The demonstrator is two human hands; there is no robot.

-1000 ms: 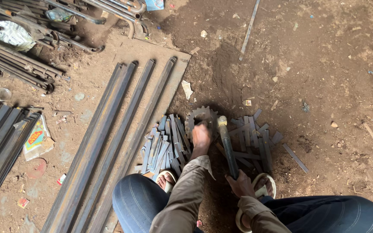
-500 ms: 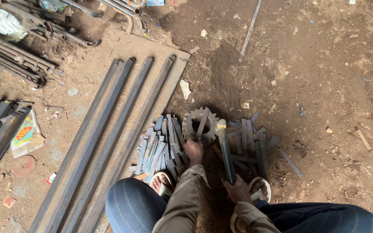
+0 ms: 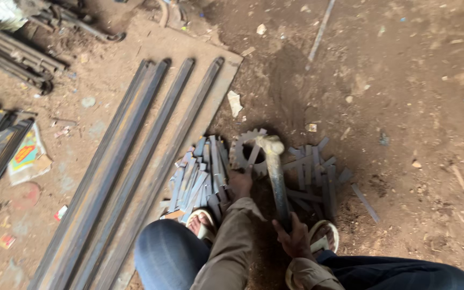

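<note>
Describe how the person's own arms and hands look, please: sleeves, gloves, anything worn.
Both hands are bare, with no gloves. The left hand comes out of a long khaki-brown sleeve with creases. The right hand has the same khaki sleeve, ending in a folded cuff. No rings or watch show.

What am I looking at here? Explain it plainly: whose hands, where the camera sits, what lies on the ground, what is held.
The camera is worn on the person's head and looks down, so you see their own knees, sandalled feet and hands from above. They crouch on bare dirt ground. The right hand grips the handle of a hammer, whose head rests at a toothed metal ring. The left hand holds a short flat metal strip lying across that ring. Piles of similar short strips lie on both sides: one on the left, one on the right. Further left, long metal bars lie side by side on a flat sheet, with more bars and scraps at the picture's edge.
</note>
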